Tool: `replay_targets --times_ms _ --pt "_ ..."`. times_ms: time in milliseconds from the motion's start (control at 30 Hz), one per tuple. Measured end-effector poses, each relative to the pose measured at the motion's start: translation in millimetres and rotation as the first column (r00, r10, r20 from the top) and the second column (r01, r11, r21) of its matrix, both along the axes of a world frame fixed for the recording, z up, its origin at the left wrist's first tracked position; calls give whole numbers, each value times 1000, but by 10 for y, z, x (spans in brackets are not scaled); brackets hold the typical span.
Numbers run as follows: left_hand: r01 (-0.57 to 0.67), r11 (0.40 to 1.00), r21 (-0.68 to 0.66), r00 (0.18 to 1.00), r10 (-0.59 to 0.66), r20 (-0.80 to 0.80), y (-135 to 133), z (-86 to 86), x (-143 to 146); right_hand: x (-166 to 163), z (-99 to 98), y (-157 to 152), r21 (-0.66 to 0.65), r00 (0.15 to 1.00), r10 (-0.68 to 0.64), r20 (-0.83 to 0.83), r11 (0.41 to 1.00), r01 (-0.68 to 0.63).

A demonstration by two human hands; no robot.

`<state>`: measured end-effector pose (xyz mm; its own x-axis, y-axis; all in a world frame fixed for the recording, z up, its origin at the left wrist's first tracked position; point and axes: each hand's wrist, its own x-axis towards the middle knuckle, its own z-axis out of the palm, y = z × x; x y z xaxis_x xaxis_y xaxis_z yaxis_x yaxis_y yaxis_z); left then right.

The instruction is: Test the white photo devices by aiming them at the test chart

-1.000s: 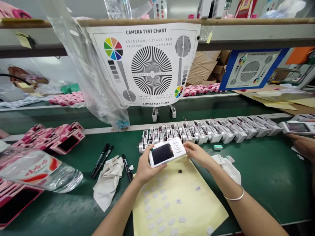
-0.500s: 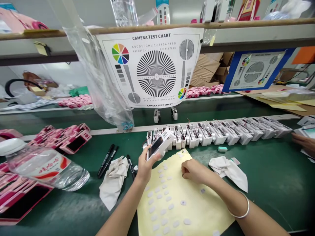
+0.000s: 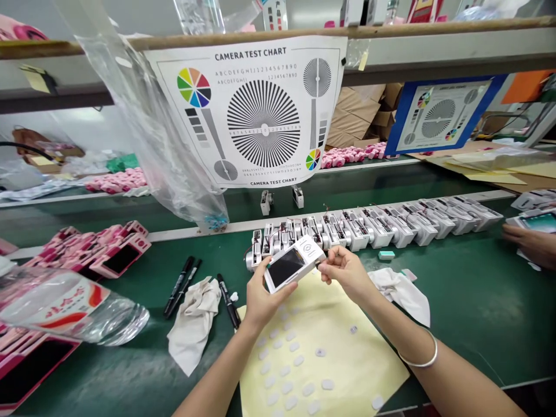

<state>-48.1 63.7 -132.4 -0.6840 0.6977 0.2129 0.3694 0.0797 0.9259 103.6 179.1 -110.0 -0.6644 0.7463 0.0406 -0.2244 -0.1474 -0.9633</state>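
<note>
Left hand (image 3: 263, 295) wraps firmly around a white compact camera body (image 3: 299, 262), screen up, and the right hand (image 3: 343, 273) pinches its far end, right there above a pale yellow paper sheet (image 3: 360, 370) dotted with small white oval pads (image 3: 328, 384), with a long row of open white camera housings (image 3: 377, 229) just behind!

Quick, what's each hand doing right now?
Left hand: closed, holding the white camera by its lower edge.
Right hand: closed, pinching the same camera at its right end.
</note>
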Motion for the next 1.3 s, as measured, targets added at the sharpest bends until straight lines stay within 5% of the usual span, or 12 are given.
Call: replay_targets --times_ms 367,700,933,1100,1300 --pt "16 999 -35 992 -20 -124 -15 -51 -27 72 81 98 -180 996 82 25 981 -77" --pt "-57 998 -24 958 48 -284 -32 28 49 68 27 145 -177 995 63 76 983 -48" --pt "8 998 -56 996 -3 85 -22 76 100 -38 -125 140 -22 999 -31 14 999 31" --pt "163 986 -43 949 -145 280 -16 40 197 -44 -175 113 -13 995 68 -77 998 -69" --pt "207 978 -37 900 -175 399 -11 7 229 -18 -251 125 -67 979 164 -119 983 -173"
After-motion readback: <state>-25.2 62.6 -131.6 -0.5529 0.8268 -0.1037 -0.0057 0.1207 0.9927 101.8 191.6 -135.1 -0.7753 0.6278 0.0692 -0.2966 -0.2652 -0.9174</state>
